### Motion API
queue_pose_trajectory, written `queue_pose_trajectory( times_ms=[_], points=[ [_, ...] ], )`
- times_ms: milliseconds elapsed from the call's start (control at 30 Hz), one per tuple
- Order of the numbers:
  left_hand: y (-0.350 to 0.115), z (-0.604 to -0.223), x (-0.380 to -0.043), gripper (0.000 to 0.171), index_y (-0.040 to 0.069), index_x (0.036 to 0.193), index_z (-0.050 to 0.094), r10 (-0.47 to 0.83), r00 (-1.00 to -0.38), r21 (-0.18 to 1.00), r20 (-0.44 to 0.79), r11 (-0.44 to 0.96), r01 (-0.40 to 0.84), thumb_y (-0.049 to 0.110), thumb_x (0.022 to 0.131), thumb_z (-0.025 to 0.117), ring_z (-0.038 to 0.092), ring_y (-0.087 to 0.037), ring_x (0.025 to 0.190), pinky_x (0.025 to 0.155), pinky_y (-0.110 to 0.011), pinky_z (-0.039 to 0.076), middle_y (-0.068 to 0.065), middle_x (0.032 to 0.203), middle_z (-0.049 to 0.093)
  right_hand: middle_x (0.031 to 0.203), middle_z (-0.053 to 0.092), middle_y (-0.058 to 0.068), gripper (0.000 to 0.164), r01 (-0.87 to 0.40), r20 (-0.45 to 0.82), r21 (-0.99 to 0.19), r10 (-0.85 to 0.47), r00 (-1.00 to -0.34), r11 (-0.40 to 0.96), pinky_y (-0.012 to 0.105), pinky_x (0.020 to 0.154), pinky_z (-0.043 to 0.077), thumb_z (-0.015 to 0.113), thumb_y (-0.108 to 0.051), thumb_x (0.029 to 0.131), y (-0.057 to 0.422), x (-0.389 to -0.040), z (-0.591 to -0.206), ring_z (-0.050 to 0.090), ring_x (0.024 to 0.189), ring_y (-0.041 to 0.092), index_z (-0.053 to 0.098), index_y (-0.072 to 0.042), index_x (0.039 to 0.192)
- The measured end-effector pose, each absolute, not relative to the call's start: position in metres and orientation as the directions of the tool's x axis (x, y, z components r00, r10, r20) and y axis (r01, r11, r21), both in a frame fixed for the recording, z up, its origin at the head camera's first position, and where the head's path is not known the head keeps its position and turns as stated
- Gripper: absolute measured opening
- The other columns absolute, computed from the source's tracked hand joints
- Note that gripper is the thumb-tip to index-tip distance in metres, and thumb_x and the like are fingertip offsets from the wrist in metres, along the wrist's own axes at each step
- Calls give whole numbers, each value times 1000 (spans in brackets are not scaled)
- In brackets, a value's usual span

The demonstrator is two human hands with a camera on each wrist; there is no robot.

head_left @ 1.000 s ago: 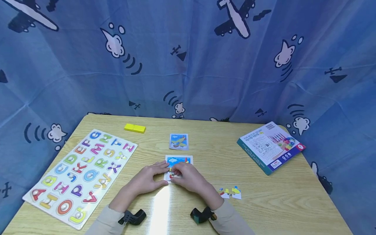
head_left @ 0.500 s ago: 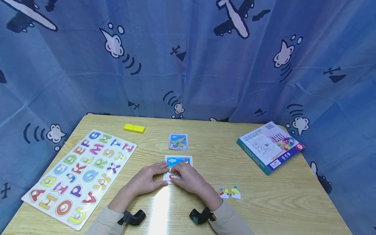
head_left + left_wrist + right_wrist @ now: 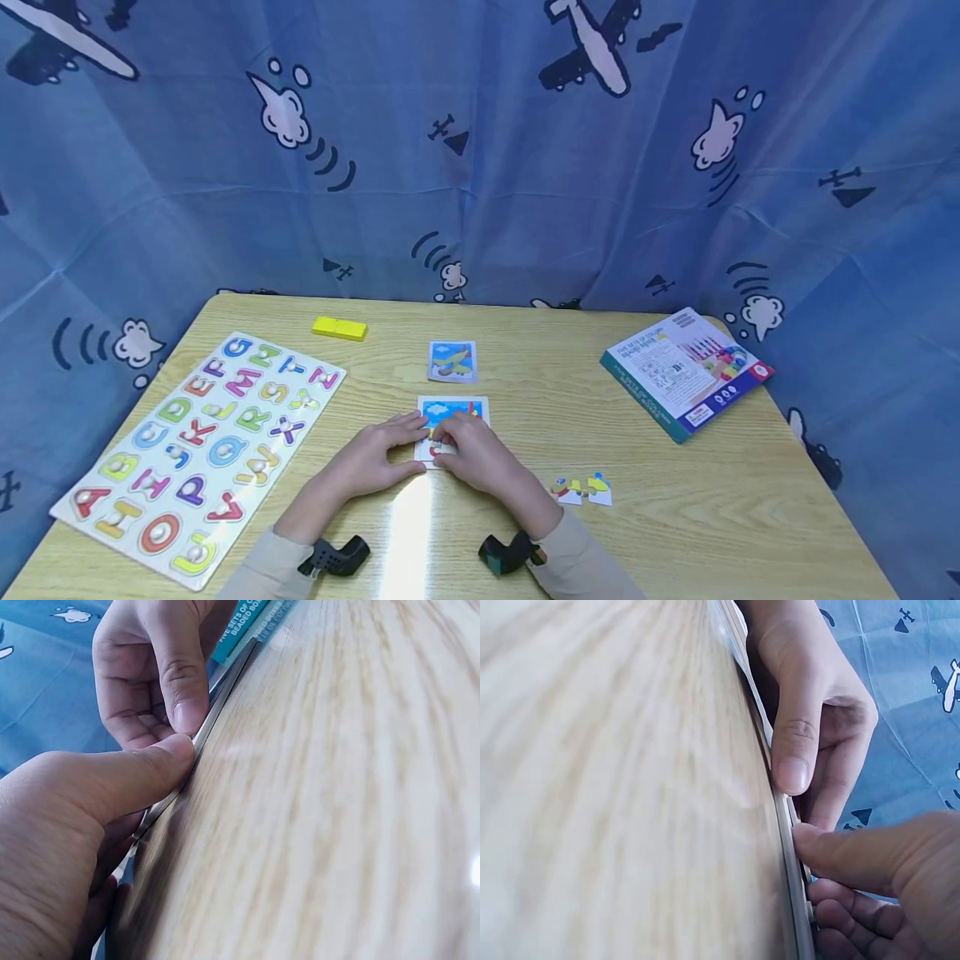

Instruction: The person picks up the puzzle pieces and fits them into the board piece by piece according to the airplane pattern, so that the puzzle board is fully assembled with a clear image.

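In the head view, a small square airplane jigsaw puzzle [image 3: 444,408] lies in its white-edged tray at mid-table, its lower part mostly covered by the hands. My left hand [image 3: 378,454] rests along the puzzle's left side, fingers extended and thumb at the near-left corner. With curled fingers, my right hand [image 3: 476,457] pinches a puzzle piece [image 3: 437,450] over the lower part; the grip is largely hidden. Both thumbs touch the tray's near edge in the wrist views. Two loose puzzle pieces [image 3: 599,492] lie to the right, beside the right forearm.
Behind the puzzle lies an airplane picture card [image 3: 452,362]. A white alphabet board [image 3: 217,446] covers the left side. A yellow block [image 3: 340,328] sits at the back left, and a boxed bead set [image 3: 686,371] at the back right. A blue curtain [image 3: 480,192] hangs behind the table [image 3: 712,517].
The head view has shifted slightly, so the scene sits a little further left. Both hands stay at the puzzle with barely any movement.
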State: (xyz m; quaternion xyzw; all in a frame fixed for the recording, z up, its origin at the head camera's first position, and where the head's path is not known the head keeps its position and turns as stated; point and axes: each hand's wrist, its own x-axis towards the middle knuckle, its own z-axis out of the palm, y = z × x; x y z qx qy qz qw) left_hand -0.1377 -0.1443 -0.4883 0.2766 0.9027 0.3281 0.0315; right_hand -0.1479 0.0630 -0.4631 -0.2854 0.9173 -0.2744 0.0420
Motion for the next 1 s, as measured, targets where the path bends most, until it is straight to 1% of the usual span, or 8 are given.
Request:
queue_pose_trajectory(
  times_ms=[133,333,500,667,800,900,1000],
  points=[
    [-145,-489,-138,55,12,130,59,516,-847,611,130,631,478,42,85,68,42,-23,135,111,-44,37,-1,142,49,84,56,-2,16,-474,58,-539,-530,-846,696,22,71,45,74,-14,80,61,-147,-463,48,79,10,67,-8,93],
    [-144,-490,-139,46,12,128,61,512,-847,598,145,637,487,37,90,64,43,-22,134,110,-43,38,0,141,51,85,58,-1,18,-459,62,-547,-514,-856,699,23,71,47,78,-15,77,61,-148,-462,51,79,10,68,-8,91],
    [-143,-488,-138,44,13,127,62,504,-850,577,150,654,490,36,89,65,45,-21,133,110,-42,38,0,139,52,84,58,0,24,-456,67,-553,-508,-859,697,22,69,47,79,-18,76,66,-149,-457,50,78,10,69,-6,94],
    [-140,-486,-138,42,11,124,64,492,-855,561,165,666,491,33,88,66,47,-21,131,109,-43,39,-1,137,54,84,56,0,24,-458,66,-538,-506,-860,708,23,69,45,77,-19,78,70,-151,-453,47,77,11,69,-5,96],
    [-138,-486,-137,41,11,123,65,482,-859,557,170,672,488,33,88,66,47,-21,131,109,-42,39,-1,137,54,89,59,0,23,-464,60,-534,-515,-855,707,25,74,48,75,-18,80,72,-151,-452,51,82,11,69,-6,99],
    [-138,-487,-137,42,12,124,64,475,-864,564,170,672,480,34,88,67,47,-21,131,110,-42,38,0,138,53,93,62,2,23,-456,64,-558,-512,-856,693,26,75,50,74,-16,82,75,-151,-450,55,84,13,69,-5,101],
    [-139,-489,-136,44,13,125,63,472,-864,576,178,662,480,35,87,67,47,-21,131,109,-42,39,-1,139,53,93,62,4,22,-442,68,-589,-504,-861,676,25,73,51,72,-15,83,82,-151,-447,56,84,15,69,-4,103]
  ],
)
